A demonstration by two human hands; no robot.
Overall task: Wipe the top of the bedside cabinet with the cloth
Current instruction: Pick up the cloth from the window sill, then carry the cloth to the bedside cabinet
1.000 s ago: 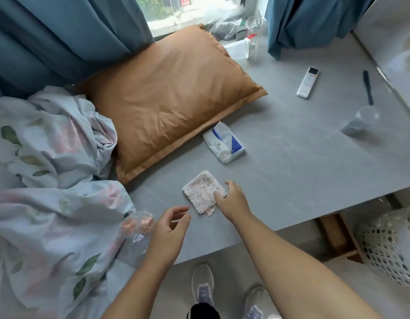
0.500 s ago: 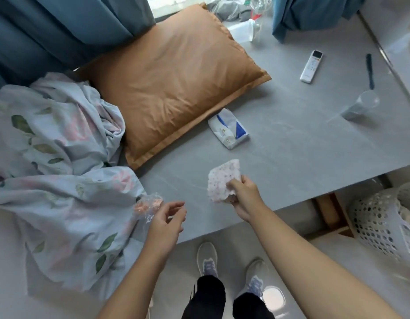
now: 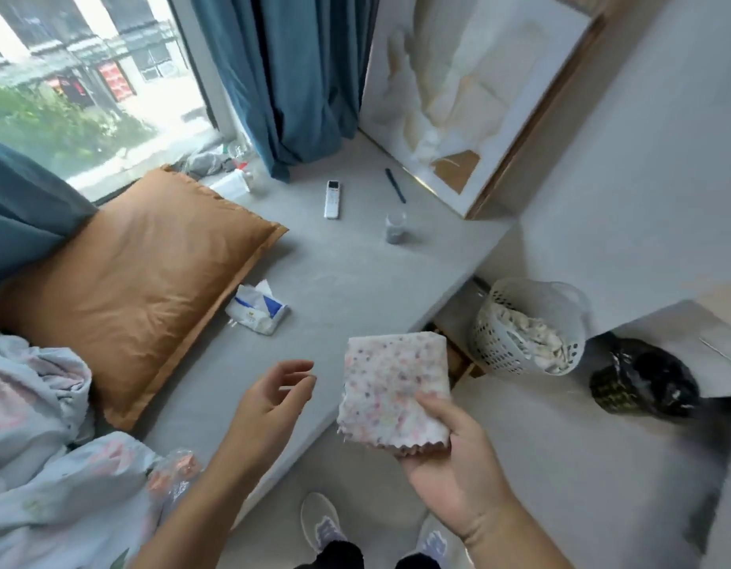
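**Two hands raised, only one of them loaded**

Two hands hover in front of the body, above the near edge of the grey surface. The right hand grips the cloth, thumb on top and fingers beneath its lower zig-zag edge, so the folded, speckled square stands up off the palm, clear of everything. The left hand is just beside it, empty, fingers loosely curled and apart, palm turned toward the cloth without touching it.

What matters for the coming wipe is direction. The grey top, which I take to be the cabinet top although the view does not settle that, lies ahead of and below both hands, running away from them toward the window with its long axis slanting forward and to the right. The right hand is the nearer to its open stretch; the left hand faces the side crowded by bedding.

Just beyond the left hand lies a tissue pack, against the orange pillow. Farther ahead of the right hand stand a clear cup, a white remote and a dark pen, well apart from one another. These would likely need skirting or shifting. To the right of the cloth hand, down on the floor, sits a white basket.
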